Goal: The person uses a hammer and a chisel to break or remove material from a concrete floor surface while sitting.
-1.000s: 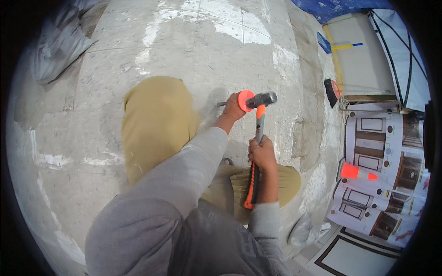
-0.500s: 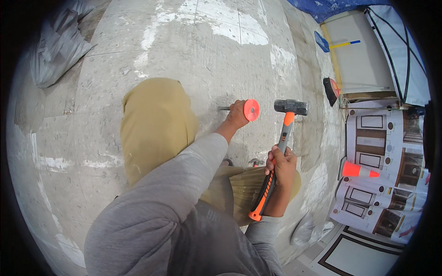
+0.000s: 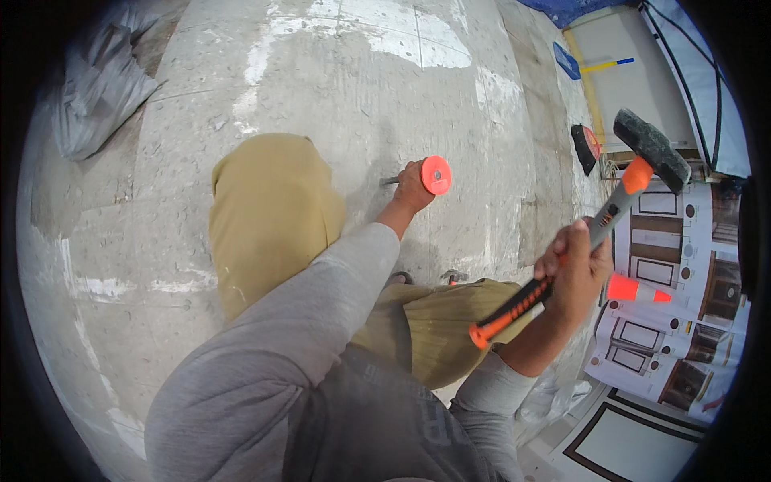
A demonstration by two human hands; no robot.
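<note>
My left hand (image 3: 414, 189) grips a steel chisel (image 3: 390, 181) at its round orange hand guard (image 3: 436, 174), held over the scuffed grey floor near the middle of the view. My right hand (image 3: 577, 277) is closed round the grey, black and orange handle of a hammer. The hammer's dark, heavy head (image 3: 650, 149) is raised up and to the right, apart from the chisel. My knee in khaki trousers (image 3: 269, 217) rests left of the chisel, and another tool (image 3: 454, 275) with orange on it lies partly hidden beyond my other leg.
A grey sack (image 3: 100, 104) lies upper left. Along the right are a yellow-handled blue tool (image 3: 567, 60), a dark brush head (image 3: 585, 150), an orange cone (image 3: 634, 289), printed sheets (image 3: 638, 337), a white tarp and framed panels (image 3: 618, 442). A blue sheet (image 3: 554, 10) is at the top.
The hammer has swung away from the chisel, up and to the right, with my right hand and forearm. My left hand still holds the chisel, shifted slightly upward since the middle frame.
</note>
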